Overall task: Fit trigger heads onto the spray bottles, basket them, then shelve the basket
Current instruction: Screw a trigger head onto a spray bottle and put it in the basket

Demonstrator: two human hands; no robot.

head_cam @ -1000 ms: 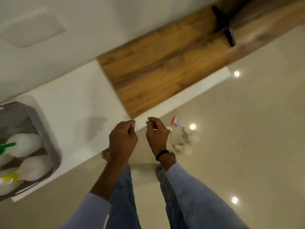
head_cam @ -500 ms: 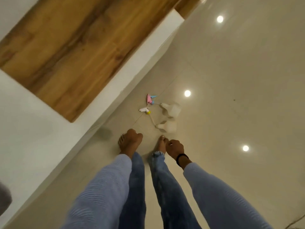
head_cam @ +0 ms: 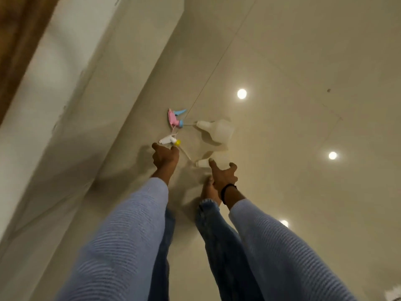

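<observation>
Two white spray bottles lie on the glossy floor, the far bottle (head_cam: 219,129) and the near bottle (head_cam: 213,160). A pink and blue trigger head (head_cam: 174,118) lies loose left of the far bottle. A white trigger head with a yellow collar (head_cam: 170,140) lies below it, its tube running toward the near bottle. My left hand (head_cam: 165,156) reaches down with its fingertips touching the white and yellow head; no firm grip shows. My right hand (head_cam: 223,175) is spread open just at the near bottle's neck, holding nothing.
A white counter front (head_cam: 71,101) with a wooden top (head_cam: 15,35) runs along the left. My jeans legs and a bare foot (head_cam: 209,190) stand right below the hands. Ceiling lights reflect off the floor tiles (head_cam: 303,105) on the right.
The view has dropped from the counter and basket toward the floor. Both hands have moved down and forward to the loose trigger head and the near bottle.
</observation>
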